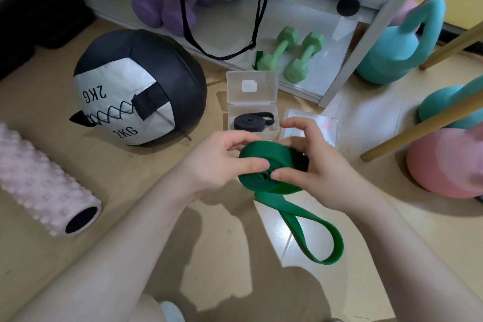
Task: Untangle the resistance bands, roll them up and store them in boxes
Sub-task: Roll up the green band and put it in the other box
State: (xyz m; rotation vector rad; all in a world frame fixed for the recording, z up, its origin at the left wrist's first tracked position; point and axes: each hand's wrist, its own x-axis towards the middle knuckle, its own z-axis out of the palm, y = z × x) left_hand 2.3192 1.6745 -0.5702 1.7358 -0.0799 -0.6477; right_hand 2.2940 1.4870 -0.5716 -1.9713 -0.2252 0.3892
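Note:
A green resistance band (pixel 271 183) is partly rolled into a coil between both hands, above the floor. My left hand (pixel 222 162) pinches the coil from the left, thumb on its face. My right hand (pixel 316 162) grips it from the right, thumb near the centre. The loose end of the band hangs down in a loop (pixel 313 232) toward the floor. Behind the hands stands an open clear box (pixel 252 91) holding a rolled black band (pixel 252 121). A second clear box (pixel 324 123) lies to its right, mostly hidden by my right hand.
A black and white 2 kg medicine ball (pixel 138 86) sits at left, a pink foam roller (pixel 44 185) at far left. Green dumbbells (pixel 292 56), purple dumbbells (pixel 164 8), teal kettlebells (pixel 400 44) and a pink kettlebell (pixel 444 162) surround a white rack. A wooden pole (pixel 418 125) crosses at right.

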